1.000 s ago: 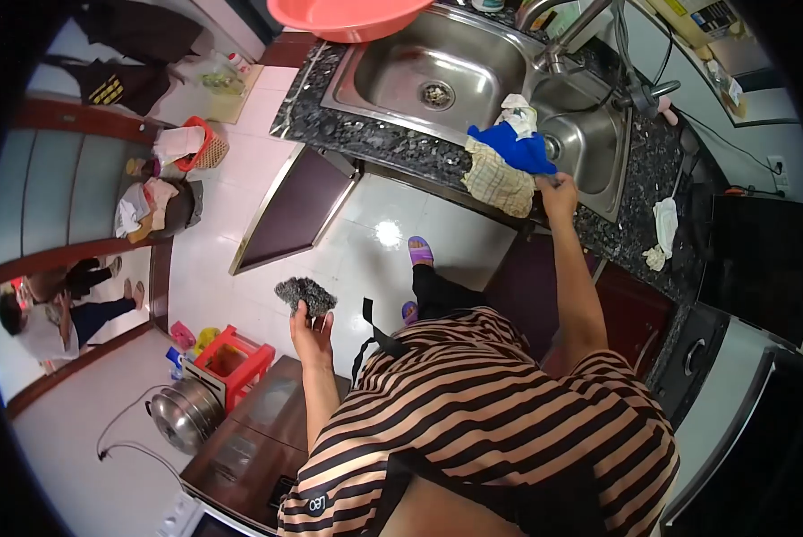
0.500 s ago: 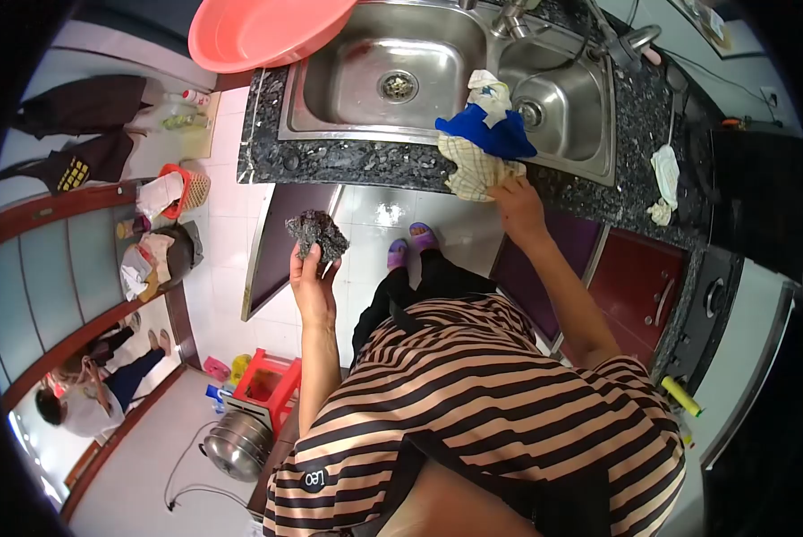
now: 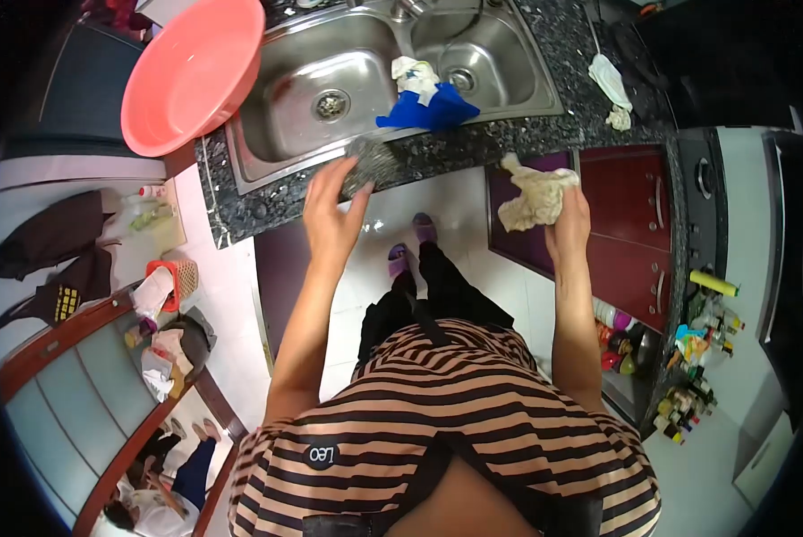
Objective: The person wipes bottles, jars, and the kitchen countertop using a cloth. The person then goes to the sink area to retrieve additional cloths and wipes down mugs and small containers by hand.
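My left hand (image 3: 330, 208) is at the counter's front edge, fingers and thumb apart. Just off its fingertips is a blurred dark grey steel wool scrubber (image 3: 376, 164), over the granite edge. Crumpled in my right hand (image 3: 569, 225) is a cream checked cloth (image 3: 535, 199), held up in front of the purple cabinet door. A blue cloth (image 3: 430, 111) drapes over the front rim of the sink, with a whitish cloth (image 3: 415, 77) bunched against it on the divider between the bowls.
A double steel sink (image 3: 249, 170) is set in the dark granite counter (image 3: 509, 143). A large pink basin (image 3: 137, 116) leans at its left. A white cloth (image 3: 609, 80) lies on the right counter. Below right, a cabinet stands open with bottles (image 3: 618, 345) inside. Another person (image 3: 164, 501) sits beyond the doorway.
My right hand has lifted the checked cloth off the sink edge and drawn it right. My left hand has moved up to the counter, and the scrubber has come off its fingertips.
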Action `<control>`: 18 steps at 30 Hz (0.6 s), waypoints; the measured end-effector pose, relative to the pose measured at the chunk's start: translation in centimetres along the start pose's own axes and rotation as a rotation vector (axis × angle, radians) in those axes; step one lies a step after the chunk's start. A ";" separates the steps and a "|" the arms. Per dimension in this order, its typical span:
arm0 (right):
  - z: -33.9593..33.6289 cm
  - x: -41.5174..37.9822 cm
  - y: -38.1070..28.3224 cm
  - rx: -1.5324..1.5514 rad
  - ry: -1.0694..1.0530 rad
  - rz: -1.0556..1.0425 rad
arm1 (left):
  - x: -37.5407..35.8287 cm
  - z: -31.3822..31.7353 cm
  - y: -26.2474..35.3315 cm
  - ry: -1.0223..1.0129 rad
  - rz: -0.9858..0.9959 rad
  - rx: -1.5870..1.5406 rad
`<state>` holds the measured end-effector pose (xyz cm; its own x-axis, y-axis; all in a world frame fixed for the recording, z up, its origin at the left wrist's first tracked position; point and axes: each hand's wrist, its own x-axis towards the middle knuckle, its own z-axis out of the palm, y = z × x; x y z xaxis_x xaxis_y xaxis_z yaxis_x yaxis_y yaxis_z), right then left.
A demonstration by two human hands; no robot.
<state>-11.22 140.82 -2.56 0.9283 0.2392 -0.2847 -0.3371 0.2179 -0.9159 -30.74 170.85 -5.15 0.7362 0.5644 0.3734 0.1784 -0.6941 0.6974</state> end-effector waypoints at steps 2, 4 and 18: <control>-1.5 -1.7 0.1 0.047 0.090 0.081 | 1.3 2.1 0.2 -0.100 0.108 0.117; -1.8 -3.1 0.1 0.117 0.092 0.133 | 2.0 4.4 0.7 -0.261 0.100 0.225; -7.4 -6.8 -1.0 0.486 0.157 0.232 | -10.6 4.4 2.1 -0.495 0.045 0.204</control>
<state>-16.06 131.97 -1.80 0.8207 0.1970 -0.5363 -0.5346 0.5962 -0.5990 -35.33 161.42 -10.33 0.9571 0.2879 0.0329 0.2264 -0.8137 0.5354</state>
